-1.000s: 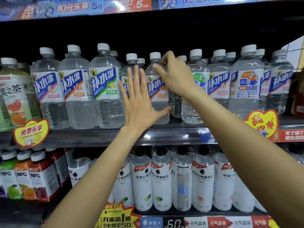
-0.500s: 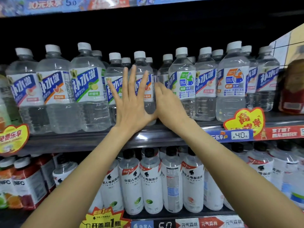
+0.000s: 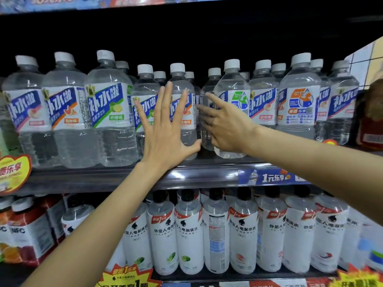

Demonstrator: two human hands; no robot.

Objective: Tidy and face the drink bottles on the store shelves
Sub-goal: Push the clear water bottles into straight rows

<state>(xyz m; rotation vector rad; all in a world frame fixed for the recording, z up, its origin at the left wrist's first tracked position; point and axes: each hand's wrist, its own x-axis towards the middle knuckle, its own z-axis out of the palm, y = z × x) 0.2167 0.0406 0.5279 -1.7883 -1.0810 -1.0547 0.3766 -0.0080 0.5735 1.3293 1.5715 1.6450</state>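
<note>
Left grip: left hand (image 3: 163,129) spread flat, fingers wide apart, palm pressed against the fronts of two clear bottles; closed round nothing.
Right grip: right hand (image 3: 226,125) loosely open, fingers reaching into the gap at its 9 o'clock, laid against a recessed bottle (image 3: 205,129); nothing clasped that can be seen (fingertips partly hidden behind the label).
Under the left palm: orange-label bottle (image 3: 183,104) and green-label bottle (image 3: 145,108), both upright, touching each other, bases near the shelf edge (image 3: 199,175).
Task's thing: the drink bottles stand in a row along the upper shelf, from 9 o'clock to 3 o'clock of the hands; most labels face front, the recessed bottle sits behind the line.
At 3 o'clock of the right hand: side-turned bottle (image 3: 233,104), label showing its printed panel, not its name; seemingly tilted (lens bend may account for it).
Lower shelf: white-sleeved bottles (image 3: 189,230) at 6 o'clock, one turned back to front (image 3: 216,235).
Risk one: a flat push high on the body, likely to tip a tall bottle backward into the rank behind.
Risk two: dragging the recessed bottle forward through a tight gap, likely to nudge neighbours out of facing or off the lip.
Risk three: wrist brushing the side-turned bottle, enough to topple it.
</note>
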